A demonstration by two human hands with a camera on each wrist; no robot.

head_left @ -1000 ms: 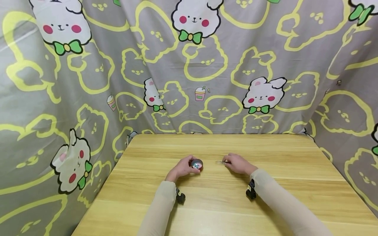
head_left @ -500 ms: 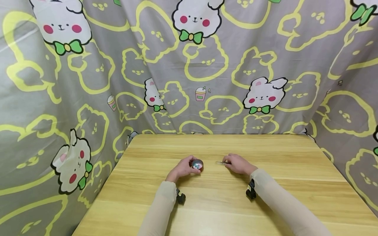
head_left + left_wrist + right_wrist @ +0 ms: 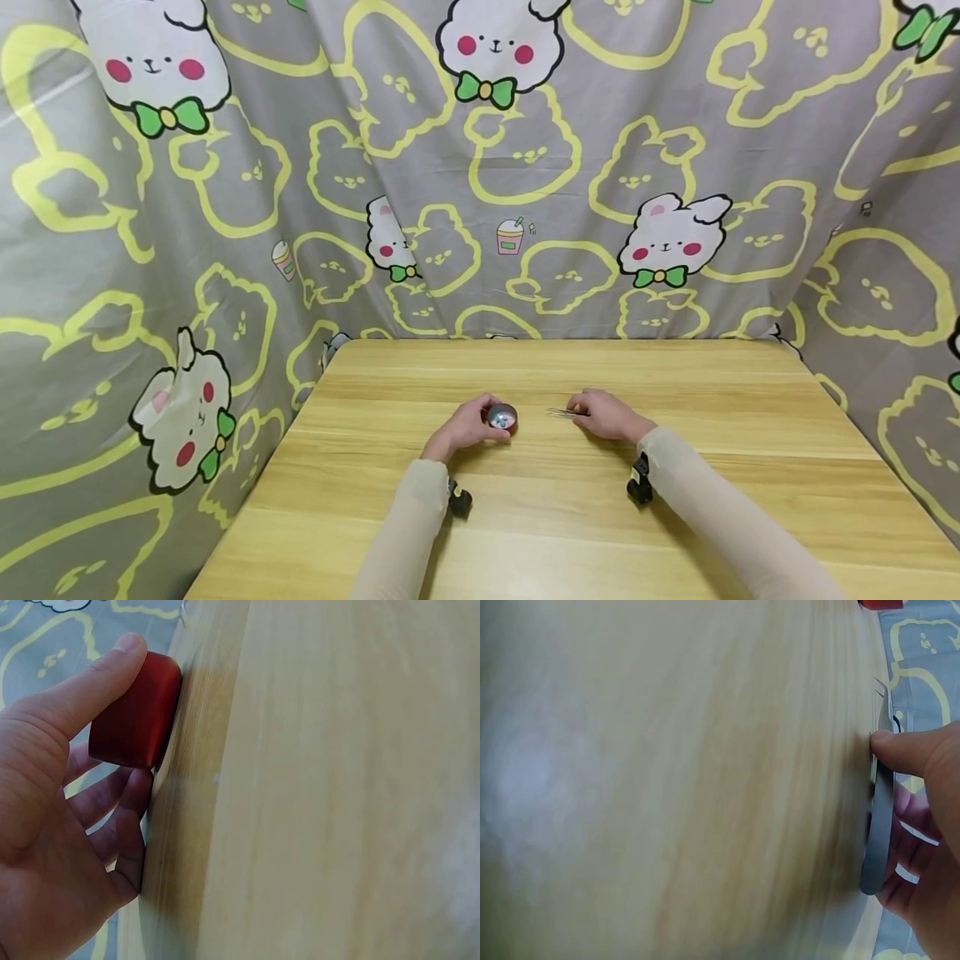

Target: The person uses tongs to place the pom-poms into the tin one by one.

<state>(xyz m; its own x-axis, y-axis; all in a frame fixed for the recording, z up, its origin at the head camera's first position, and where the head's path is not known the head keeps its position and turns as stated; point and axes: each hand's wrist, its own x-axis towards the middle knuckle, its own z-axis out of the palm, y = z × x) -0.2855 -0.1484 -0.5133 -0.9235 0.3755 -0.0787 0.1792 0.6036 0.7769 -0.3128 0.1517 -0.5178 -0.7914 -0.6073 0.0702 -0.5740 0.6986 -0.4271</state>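
My left hand [image 3: 467,425] holds a small round red tin [image 3: 502,418] at the middle of the table, thumb on the near side and fingers behind. Its top faces up, and small bluish and pale bits show inside, too small to identify. In the left wrist view the tin's smooth red wall [image 3: 139,712] stands at the wooden surface, with the thumb against it. To the right, my right hand [image 3: 609,415] pinches a pair of dark grey tweezers [image 3: 881,825] between thumb and fingers. Their thin tips [image 3: 557,412] point left towards the tin, apart from it. The fingers behind the tweezers are partly hidden.
A light wooden table [image 3: 555,533] spreads under both hands. Patterned grey curtains [image 3: 555,183] hang behind it and along both sides. Each wrist wears a small black camera, such as the left one [image 3: 459,500].
Both hands stay almost where they were, with the tin and the tweezers still held. The tweezers' prongs show at a slightly different angle, and the head view has shifted a little.
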